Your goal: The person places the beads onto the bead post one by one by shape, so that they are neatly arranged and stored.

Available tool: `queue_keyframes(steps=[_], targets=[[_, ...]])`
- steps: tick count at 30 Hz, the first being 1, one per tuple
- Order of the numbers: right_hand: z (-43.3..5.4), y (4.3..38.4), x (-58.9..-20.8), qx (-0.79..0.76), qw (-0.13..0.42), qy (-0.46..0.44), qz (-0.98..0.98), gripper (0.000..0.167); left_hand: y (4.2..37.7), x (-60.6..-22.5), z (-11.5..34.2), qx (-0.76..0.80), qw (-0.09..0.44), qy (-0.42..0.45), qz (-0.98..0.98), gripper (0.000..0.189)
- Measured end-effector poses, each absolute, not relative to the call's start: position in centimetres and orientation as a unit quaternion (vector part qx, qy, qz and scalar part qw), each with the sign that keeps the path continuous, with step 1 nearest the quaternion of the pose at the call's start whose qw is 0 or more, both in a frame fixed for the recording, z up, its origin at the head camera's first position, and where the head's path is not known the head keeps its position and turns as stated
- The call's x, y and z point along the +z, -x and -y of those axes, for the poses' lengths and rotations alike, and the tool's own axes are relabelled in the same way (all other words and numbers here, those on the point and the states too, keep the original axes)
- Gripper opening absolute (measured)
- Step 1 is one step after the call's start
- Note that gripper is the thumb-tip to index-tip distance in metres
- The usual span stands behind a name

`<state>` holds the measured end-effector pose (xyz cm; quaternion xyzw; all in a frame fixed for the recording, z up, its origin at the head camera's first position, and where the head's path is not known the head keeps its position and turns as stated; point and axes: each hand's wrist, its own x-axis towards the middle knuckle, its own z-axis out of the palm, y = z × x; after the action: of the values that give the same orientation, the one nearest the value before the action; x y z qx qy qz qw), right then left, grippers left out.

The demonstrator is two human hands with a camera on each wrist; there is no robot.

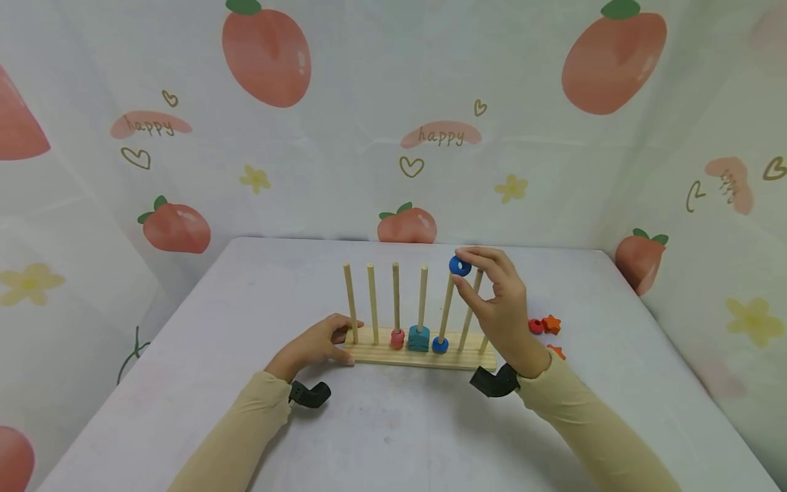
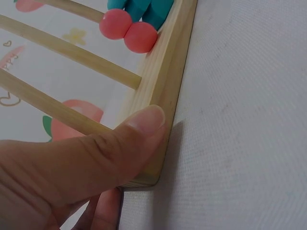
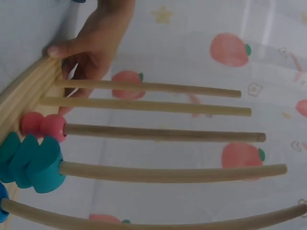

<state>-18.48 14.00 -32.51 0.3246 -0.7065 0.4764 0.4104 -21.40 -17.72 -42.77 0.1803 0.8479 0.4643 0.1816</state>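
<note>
A wooden peg stand point(image 1: 424, 355) with several upright pegs rests on the table. My left hand point(image 1: 315, 347) grips its left end, thumb point(image 2: 139, 129) on the front edge and fingers behind. My right hand point(image 1: 505, 311) pinches a blue ring bead point(image 1: 456, 266) between thumb and fingers, at the top of the fifth peg from the left. The bead's hole faces the head view. Two pink beads point(image 3: 53, 126) sit on the third peg, several teal beads point(image 3: 49, 167) on the fourth. A blue bead point(image 1: 440, 345) is at the foot of the fifth peg.
Right of the stand, beyond my right wrist, lie a red bead point(image 1: 536, 326) and an orange star bead point(image 1: 551, 324). Another orange piece point(image 1: 557, 351) shows partly past my wrist. A fruit-printed cloth point(image 1: 344, 137) hangs behind the white table point(image 1: 277, 287).
</note>
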Motion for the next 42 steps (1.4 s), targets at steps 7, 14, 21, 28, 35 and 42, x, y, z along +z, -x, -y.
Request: queue_keyframes(steps=[7, 14, 21, 28, 35, 42], targets=[[-13.6, 19.7, -34.0, 0.463, 0.428, -0.352, 0.692, 0.032, 21.4, -42.8, 17.7, 0.465, 0.179, -0.178, -0.848, 0.066], [-13.1, 19.8, -34.4, 0.521, 0.387, -0.331, 0.685, 0.036, 21.4, -42.9, 17.7, 0.463, 0.176, -0.173, -0.851, 0.066], [-12.5, 19.4, -35.4, 0.627, 0.300, -0.266, 0.668, 0.037, 21.5, -43.0, 17.8, 0.476, 0.182, -0.184, -0.841, 0.067], [-12.5, 18.8, -36.3, 0.674, 0.229, -0.191, 0.676, 0.039, 21.6, -43.1, 17.8, 0.472, 0.183, -0.190, -0.841, 0.065], [-12.9, 18.4, -38.5, 0.671, 0.174, -0.167, 0.701, 0.037, 21.7, -43.2, 17.9, 0.471, 0.180, -0.194, -0.841, 0.066], [-13.5, 18.2, -40.8, 0.656, 0.111, -0.129, 0.736, 0.037, 21.6, -43.1, 17.8, 0.477, 0.187, -0.181, -0.839, 0.068]])
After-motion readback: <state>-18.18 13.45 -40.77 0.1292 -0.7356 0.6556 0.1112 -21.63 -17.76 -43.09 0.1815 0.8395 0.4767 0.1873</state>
